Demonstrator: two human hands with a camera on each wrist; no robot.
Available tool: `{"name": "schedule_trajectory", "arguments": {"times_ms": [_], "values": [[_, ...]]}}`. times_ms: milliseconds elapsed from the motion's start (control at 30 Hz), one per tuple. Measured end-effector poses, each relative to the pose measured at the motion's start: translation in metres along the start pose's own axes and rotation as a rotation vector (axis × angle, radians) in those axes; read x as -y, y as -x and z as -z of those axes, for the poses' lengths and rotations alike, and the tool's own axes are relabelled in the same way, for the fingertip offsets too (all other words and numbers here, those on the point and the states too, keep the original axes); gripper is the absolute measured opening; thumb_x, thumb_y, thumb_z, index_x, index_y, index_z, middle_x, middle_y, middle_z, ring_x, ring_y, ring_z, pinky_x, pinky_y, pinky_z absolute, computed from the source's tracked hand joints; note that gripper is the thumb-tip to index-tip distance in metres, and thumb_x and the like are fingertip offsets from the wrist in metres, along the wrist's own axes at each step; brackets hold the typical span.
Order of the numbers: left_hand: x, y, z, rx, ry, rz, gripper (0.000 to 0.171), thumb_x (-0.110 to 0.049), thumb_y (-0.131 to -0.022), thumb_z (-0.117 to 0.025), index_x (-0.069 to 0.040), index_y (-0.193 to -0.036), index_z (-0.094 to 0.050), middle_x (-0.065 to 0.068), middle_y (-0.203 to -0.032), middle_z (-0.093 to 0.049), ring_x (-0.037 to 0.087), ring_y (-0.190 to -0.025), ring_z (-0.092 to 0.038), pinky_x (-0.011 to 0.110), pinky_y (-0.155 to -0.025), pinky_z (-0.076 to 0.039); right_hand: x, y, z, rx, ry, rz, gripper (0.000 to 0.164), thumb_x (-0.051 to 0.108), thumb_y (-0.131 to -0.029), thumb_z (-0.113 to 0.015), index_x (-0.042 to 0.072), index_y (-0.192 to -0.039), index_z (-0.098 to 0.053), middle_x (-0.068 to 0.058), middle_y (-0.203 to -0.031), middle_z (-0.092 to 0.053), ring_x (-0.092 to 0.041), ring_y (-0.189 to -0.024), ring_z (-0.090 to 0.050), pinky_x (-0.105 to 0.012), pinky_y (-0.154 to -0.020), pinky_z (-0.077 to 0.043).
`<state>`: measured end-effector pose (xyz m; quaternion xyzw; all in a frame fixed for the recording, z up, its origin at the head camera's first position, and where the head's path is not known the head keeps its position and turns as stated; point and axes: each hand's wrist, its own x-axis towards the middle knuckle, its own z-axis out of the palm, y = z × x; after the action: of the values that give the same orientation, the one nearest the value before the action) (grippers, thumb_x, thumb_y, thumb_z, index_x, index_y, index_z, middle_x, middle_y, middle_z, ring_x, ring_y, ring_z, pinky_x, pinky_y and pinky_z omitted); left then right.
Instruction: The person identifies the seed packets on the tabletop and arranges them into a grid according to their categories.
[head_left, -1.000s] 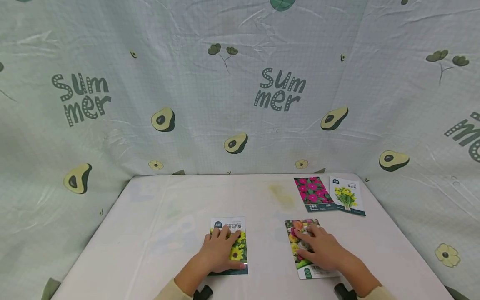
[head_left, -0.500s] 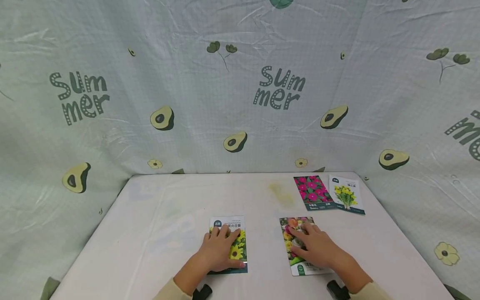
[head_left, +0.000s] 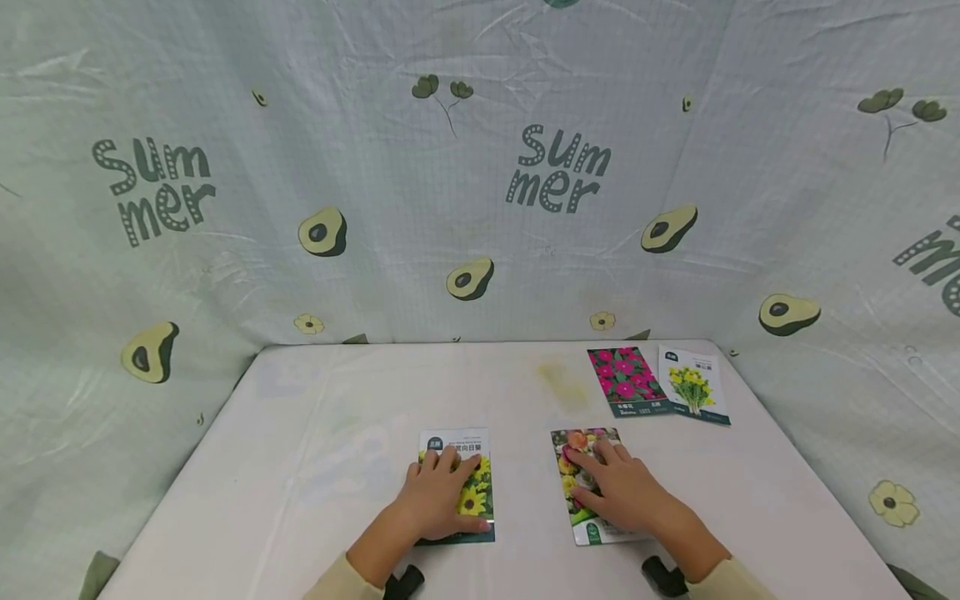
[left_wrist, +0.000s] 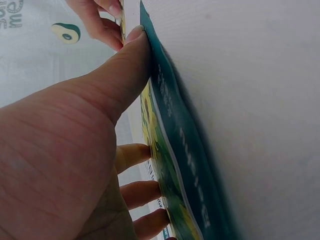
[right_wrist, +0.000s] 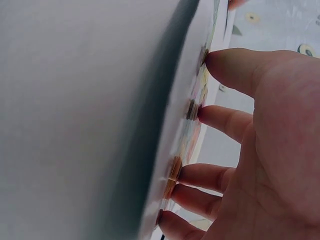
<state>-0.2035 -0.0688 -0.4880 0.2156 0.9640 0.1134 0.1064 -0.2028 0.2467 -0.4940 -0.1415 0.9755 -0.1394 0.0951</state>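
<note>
In the head view two seed packets lie flat on the white table, one under each hand. My left hand [head_left: 435,497] rests spread on the yellow sunflower packet [head_left: 474,502], the thumb near its dark green lower edge. In the left wrist view that green edge strip [left_wrist: 175,110] runs past the thumb, and the fingertips touch the printed front. My right hand [head_left: 628,493] presses its fingertips on a packet with mixed orange, pink and yellow blooms [head_left: 566,461]. Its palm hides most of that packet's right side; in the right wrist view the fingers [right_wrist: 225,120] stand spread on it.
At the table's back right corner lie a packet with magenta flowers [head_left: 624,379] and a white packet with yellow flowers [head_left: 692,387], their edges overlapping. A pale curtain [head_left: 390,183] printed with avocados hangs behind and beside the table [head_left: 337,433].
My right hand has slid the mixed-bloom packet to the left across the table, closer to the sunflower packet. My left hand stays where it was.
</note>
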Motion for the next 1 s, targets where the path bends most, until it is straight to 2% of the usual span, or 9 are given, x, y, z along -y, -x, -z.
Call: {"name": "schedule_trajectory", "arguments": {"times_ms": [133, 367, 667, 1000], "values": [[0.000, -0.001, -0.001, 0.000, 0.002, -0.001, 0.097, -0.072, -0.076, -0.077, -0.022, -0.154, -0.048, 0.010, -0.134, -0.047, 0.031, -0.113, -0.042, 0.050, -0.087, -0.036, 0.002, -0.002, 0.000, 0.006, 0.007, -0.014, 0.060, 0.051, -0.097, -0.066, 0.023, -0.148, -0.055, -0.020, -0.152, -0.044, -0.042, -0.139, -0.043, -0.064, -0.106, -0.040], [0.000, 0.000, 0.000, 0.005, 0.004, 0.000, 0.097, -0.071, -0.076, -0.077, -0.022, -0.154, -0.047, 0.010, -0.133, -0.047, 0.031, -0.113, -0.042, 0.050, -0.087, -0.036, 0.004, -0.007, -0.003, 0.002, 0.027, 0.001, 0.059, 0.051, -0.098, -0.064, 0.018, -0.146, -0.057, -0.022, -0.152, -0.044, -0.046, -0.140, -0.041, -0.067, -0.104, -0.039], [-0.002, 0.000, 0.002, 0.000, 0.005, -0.002, 0.096, -0.070, -0.077, -0.077, -0.022, -0.154, -0.047, 0.009, -0.132, -0.047, 0.030, -0.112, -0.042, 0.050, -0.088, -0.036, 0.008, -0.011, -0.005, -0.018, 0.037, 0.020, 0.055, 0.049, -0.099, -0.063, 0.019, -0.145, -0.056, -0.022, -0.152, -0.044, -0.047, -0.142, -0.039, -0.066, -0.104, -0.038], [-0.002, 0.000, 0.002, 0.002, 0.007, -0.003, 0.094, -0.069, -0.077, -0.078, -0.023, -0.153, -0.048, 0.008, -0.131, -0.046, 0.030, -0.111, -0.041, 0.049, -0.086, -0.036, 0.014, -0.014, -0.002, -0.002, 0.033, 0.011, 0.054, 0.050, -0.098, -0.064, 0.022, -0.144, -0.058, -0.019, -0.150, -0.045, -0.045, -0.140, -0.041, -0.065, -0.101, -0.038]]}}
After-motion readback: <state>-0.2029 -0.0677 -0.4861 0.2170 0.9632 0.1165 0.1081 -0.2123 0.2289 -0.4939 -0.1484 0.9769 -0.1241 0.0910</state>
